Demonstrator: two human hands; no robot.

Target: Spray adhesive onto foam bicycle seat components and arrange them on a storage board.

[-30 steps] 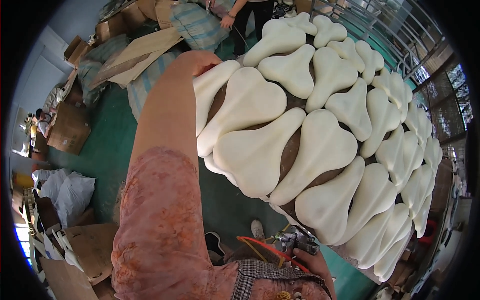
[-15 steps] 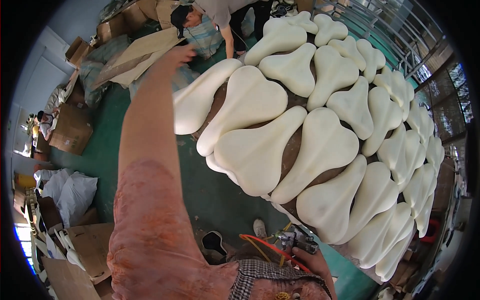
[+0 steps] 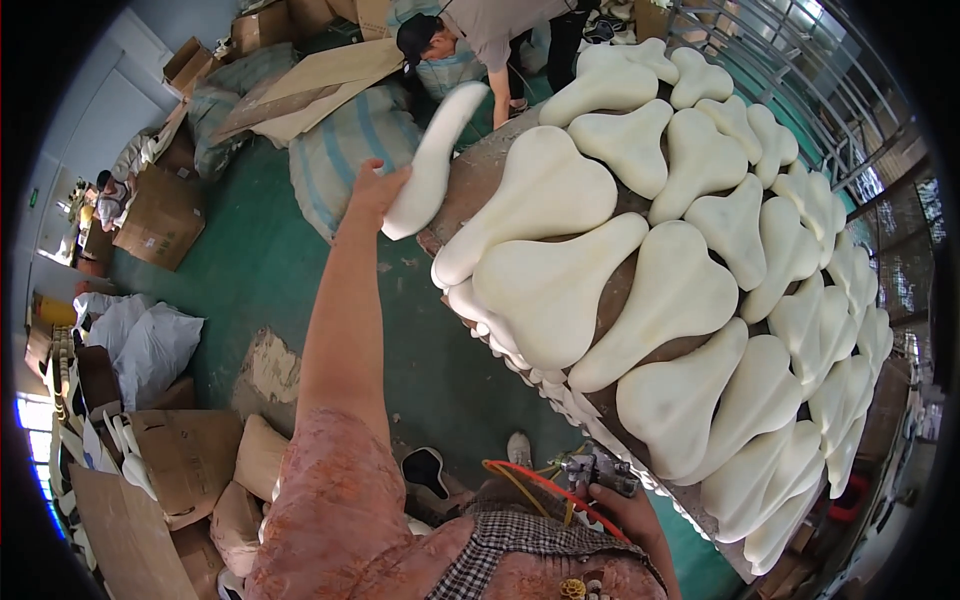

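My left arm is stretched far forward, and my left hand (image 3: 378, 192) grips the edge of a cream foam bicycle saddle pad (image 3: 436, 160). The pad is tilted on its side at the near left corner of a brown board (image 3: 486, 165). Low at the right, my right hand (image 3: 628, 510) is closed around a metal spray gun (image 3: 600, 470) with a red hose (image 3: 540, 487); part of its grip is hidden. Many more saddle pads (image 3: 665, 295) lie close together on the board, between and beyond my hands.
Past the board, a person (image 3: 490, 40) bends down beside a striped sack (image 3: 340, 150). Cardboard boxes (image 3: 160, 215) and white bags (image 3: 150, 350) stand at the left. Metal railings (image 3: 800, 90) run along the far right. Green floor (image 3: 255, 285) lies between.
My left hand has taken hold of the far-left saddle pad and lifted it from lying flat onto its side. The view has shifted slightly. My right hand stays on the spray gun.
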